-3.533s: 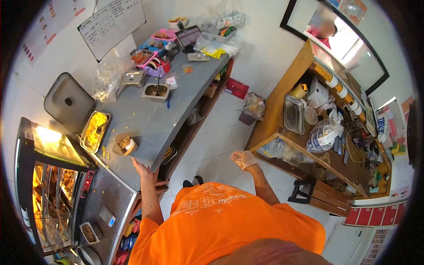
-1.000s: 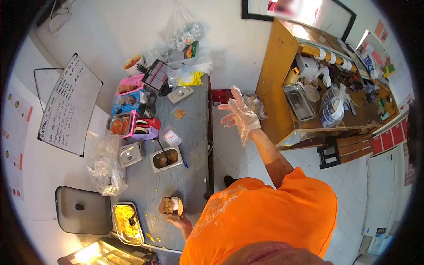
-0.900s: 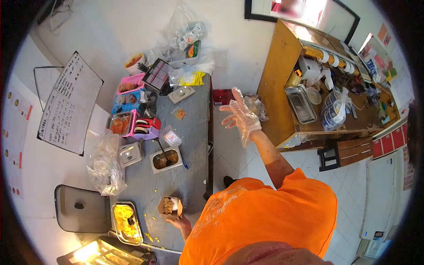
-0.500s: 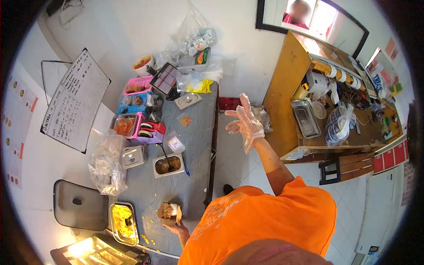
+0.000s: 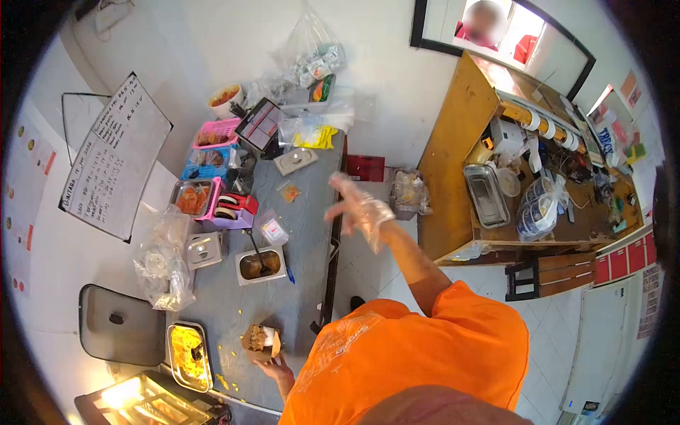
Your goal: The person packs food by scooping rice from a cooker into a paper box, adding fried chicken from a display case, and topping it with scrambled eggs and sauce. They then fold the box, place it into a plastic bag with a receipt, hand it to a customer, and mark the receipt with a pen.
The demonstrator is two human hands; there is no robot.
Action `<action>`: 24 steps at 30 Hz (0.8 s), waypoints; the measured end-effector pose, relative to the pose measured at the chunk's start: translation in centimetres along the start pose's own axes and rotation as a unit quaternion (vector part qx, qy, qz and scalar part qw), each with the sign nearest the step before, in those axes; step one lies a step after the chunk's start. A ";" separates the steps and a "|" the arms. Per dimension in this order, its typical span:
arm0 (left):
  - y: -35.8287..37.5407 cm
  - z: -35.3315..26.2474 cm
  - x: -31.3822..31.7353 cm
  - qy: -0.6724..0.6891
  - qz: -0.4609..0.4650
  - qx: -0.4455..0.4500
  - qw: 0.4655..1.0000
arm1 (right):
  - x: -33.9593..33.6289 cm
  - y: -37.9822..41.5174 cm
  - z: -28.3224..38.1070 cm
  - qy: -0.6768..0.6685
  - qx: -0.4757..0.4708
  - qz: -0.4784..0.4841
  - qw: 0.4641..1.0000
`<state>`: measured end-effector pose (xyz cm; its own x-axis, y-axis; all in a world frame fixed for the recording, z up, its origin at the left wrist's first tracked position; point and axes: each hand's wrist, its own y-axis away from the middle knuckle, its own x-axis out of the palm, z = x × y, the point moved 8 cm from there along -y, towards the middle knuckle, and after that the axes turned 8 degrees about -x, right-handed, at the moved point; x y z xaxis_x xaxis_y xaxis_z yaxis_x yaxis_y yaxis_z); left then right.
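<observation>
My left hand grips the near side of a brown paper food box on the grey table. The box holds brown food pieces and something white. In a clear plastic glove, my right hand is raised near the table's right edge, fingers apart and slightly blurred, with nothing in it. Left of the box, a metal tray of yellow food has a dark utensil in it. Beyond the box stands a metal pan of brown sauce with a black-handled ladle.
A tablet, colourful baskets and a plastic bag line the table's wall side. A lit warmer glows at the lower left. To the right stands a wooden counter carrying a metal tray. A person appears through the opening behind.
My right hand has swung left and down, closer to the table's edge. The whole view has shifted slightly. My left hand still holds the food box.
</observation>
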<state>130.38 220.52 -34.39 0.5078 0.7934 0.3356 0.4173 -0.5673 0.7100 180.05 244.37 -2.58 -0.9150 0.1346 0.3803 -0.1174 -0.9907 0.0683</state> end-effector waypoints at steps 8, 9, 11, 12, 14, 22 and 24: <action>-0.8 0.3 -0.3 0.027 0.006 0.011 1.000 | 6.0 1.7 -9.1 0.196 0.164 0.295 0.921; -0.5 0.5 -1.2 0.000 -0.012 -0.004 1.000 | 6.5 1.5 -10.6 0.142 0.156 0.305 0.929; 1.9 0.0 -2.1 -0.010 -0.063 0.000 0.998 | 8.7 0.7 -12.0 0.061 0.147 0.300 0.940; 2.4 -0.2 -1.8 -0.015 -0.067 0.000 0.998 | 9.6 0.2 -12.4 0.182 0.134 0.313 0.922; 3.6 -0.1 -3.9 -0.004 -0.069 0.005 0.998 | 13.1 0.3 -11.9 0.326 0.093 0.350 0.874; 7.4 -4.0 -12.0 0.112 -0.079 0.055 0.989 | 34.5 0.9 -18.8 0.222 0.089 0.367 0.899; 5.6 -6.3 -13.3 0.107 -0.064 0.057 0.991 | 41.5 2.7 -24.5 0.166 0.092 0.462 0.866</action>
<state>121.23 208.23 -30.99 0.2791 0.8819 0.3799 0.5567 -0.4710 0.6843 132.34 246.86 -9.17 -0.6496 -0.7574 0.0662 0.7601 -0.6489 0.0345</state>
